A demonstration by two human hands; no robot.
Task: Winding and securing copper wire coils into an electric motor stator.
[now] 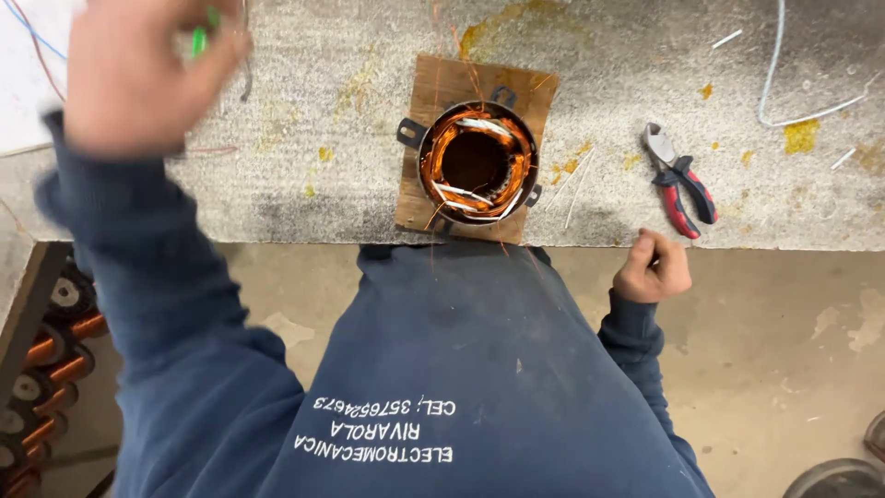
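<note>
Two hands were at work over a grey, stained bench (277, 184). The left hand (138, 74) was raised at the far left, blurred, its fingers closed round something small and green (198, 39); what the green thing was could not be told. The right hand (653, 267) rested at the near edge of the bench, curled almost into a fist, and whether it pinched a fine strand was too small to see.

Between them, set on a brown square board (442, 83), stood a round motor stator (477, 161) with copper windings, its open bore facing straight up. It lay to the right of the left hand and to the left and slightly beyond the right hand, which was the nearer of the two. Loose copper strands trailed from it toward the near edge.

Red-handled cutters (680, 180) lay just beyond the right hand, jaws pointing away. White lettering ran across the blue sweatshirt (442, 369). Copper-wound parts (46, 369) sat stacked at the lower left.
</note>
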